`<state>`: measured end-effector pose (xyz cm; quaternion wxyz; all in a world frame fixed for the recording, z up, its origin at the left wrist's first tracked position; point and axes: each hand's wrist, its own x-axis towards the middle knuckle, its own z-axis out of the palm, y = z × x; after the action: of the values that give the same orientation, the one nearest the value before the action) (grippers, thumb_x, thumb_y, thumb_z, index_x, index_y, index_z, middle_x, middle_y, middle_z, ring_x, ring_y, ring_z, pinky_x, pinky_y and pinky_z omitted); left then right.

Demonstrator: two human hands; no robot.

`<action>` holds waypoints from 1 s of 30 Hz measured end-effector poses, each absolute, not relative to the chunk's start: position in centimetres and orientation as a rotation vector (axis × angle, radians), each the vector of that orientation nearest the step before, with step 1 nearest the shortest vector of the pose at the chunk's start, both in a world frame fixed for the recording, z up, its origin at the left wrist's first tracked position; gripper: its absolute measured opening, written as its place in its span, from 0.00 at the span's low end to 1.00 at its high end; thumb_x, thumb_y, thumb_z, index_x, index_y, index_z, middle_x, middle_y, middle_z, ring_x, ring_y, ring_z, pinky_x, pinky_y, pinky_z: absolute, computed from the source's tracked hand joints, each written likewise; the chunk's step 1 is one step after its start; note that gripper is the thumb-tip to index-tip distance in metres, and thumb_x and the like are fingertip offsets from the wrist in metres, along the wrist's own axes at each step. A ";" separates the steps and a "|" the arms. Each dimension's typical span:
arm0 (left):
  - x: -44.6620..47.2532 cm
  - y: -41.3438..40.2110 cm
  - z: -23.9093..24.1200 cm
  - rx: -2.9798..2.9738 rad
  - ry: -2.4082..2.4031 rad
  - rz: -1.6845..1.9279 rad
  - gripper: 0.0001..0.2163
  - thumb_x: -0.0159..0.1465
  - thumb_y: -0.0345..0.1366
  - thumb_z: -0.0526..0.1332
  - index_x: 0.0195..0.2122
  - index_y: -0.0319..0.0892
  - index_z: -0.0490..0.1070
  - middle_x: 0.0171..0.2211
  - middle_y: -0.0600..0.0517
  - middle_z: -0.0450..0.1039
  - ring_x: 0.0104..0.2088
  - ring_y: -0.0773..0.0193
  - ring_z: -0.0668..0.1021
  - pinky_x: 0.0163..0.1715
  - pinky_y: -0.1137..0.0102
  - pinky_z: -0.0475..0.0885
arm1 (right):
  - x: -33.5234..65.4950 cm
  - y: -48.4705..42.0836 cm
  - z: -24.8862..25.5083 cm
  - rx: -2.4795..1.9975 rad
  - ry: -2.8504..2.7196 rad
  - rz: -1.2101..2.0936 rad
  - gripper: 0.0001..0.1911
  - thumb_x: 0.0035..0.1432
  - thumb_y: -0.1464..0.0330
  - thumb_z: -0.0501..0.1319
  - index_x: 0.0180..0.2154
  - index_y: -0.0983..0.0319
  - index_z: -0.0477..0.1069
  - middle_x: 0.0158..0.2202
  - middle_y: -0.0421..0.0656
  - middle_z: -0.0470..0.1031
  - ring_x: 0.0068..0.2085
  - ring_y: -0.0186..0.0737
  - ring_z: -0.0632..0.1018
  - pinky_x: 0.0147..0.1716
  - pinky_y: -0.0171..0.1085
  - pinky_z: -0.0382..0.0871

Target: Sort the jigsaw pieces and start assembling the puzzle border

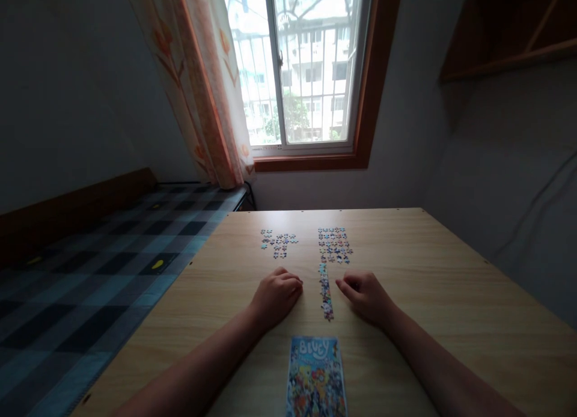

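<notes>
My left hand (276, 297) rests on the wooden table (428, 297) with its fingers curled under into a loose fist. My right hand (366, 295) lies opposite, fingers pinched together; whether a piece is in them I cannot make out. Between the two hands runs a narrow joined strip of puzzle pieces (325, 294). Beyond it lie a block of loose pieces (334, 246) and a smaller scattered group (278, 243) to the left. A colourful picture card (316, 378) with blue lettering lies near the front edge, between my forearms.
A bed with a blue and black checked cover (90, 285) runs along the table's left side. Behind the table is a window (311, 68) with an orange patterned curtain (202, 86). A wall is close on the right.
</notes>
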<state>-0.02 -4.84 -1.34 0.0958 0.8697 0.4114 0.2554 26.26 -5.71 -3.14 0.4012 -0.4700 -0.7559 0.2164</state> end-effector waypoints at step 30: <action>-1.1 -4.6 -1.1 2.379 1.126 0.695 0.07 0.61 0.33 0.65 0.40 0.44 0.79 0.40 0.48 0.77 0.44 0.57 0.76 0.48 0.60 0.72 | 26.8 -6.5 -2.5 -1.244 -2.113 0.504 0.22 0.67 0.62 0.54 0.20 0.60 0.57 0.22 0.38 0.62 0.25 0.33 0.65 0.27 0.35 0.55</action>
<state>-1.14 -4.65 -1.11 0.2083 0.8548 0.4045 0.2496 26.84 -6.54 -2.52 0.3139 -0.4719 -0.8014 0.1913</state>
